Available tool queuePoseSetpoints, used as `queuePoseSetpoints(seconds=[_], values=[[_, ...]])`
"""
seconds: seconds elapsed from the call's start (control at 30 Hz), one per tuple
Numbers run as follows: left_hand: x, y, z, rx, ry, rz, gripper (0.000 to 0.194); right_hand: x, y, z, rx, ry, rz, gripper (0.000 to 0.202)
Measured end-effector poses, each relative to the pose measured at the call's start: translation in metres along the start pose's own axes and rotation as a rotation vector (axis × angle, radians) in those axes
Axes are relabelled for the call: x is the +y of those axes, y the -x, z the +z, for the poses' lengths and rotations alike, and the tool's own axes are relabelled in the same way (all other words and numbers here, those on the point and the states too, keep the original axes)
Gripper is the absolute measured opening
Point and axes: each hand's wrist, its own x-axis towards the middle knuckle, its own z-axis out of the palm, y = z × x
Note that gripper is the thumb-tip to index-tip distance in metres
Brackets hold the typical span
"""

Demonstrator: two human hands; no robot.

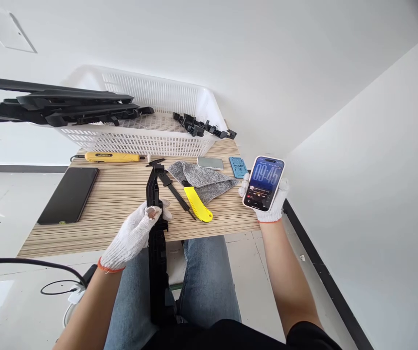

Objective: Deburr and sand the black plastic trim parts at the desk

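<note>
My left hand (132, 236), in a white glove with an orange cuff, is wrapped round a long black plastic part (157, 248). The part stands roughly upright from my lap to above the table's front edge. At the right, my gloved right hand (274, 206) holds a phone (264, 183) with its lit screen facing me, showing 09:45. Between the hands lie a yellow-handled cutter (198, 204), a black caliper-like tool (175, 193) and a grey cloth (209, 180). A blue card-like piece (238, 167) is just behind the phone.
A white basket (139, 141) at the back of the striped table (121, 194) holds several black plastic parts (63, 104). Before it lie a yellow corded tool (112, 157), a small grey rectangular block (210, 163) and a large dark phone or tablet (69, 195). Cables hang at the lower left.
</note>
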Motion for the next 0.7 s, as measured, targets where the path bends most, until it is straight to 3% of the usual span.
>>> queuePoseSetpoints(seconds=[0.47,0.7], values=[[-0.002,0.0016,0.0001,-0.014,0.048,-0.055,0.067,-0.0013,-0.0009,-0.0053,-0.072,-0.046,0.016,0.057],[-0.0023,0.002,0.0006,-0.003,0.04,-0.048,0.067,-0.001,0.0011,-0.0011,0.008,0.002,-0.008,0.058]])
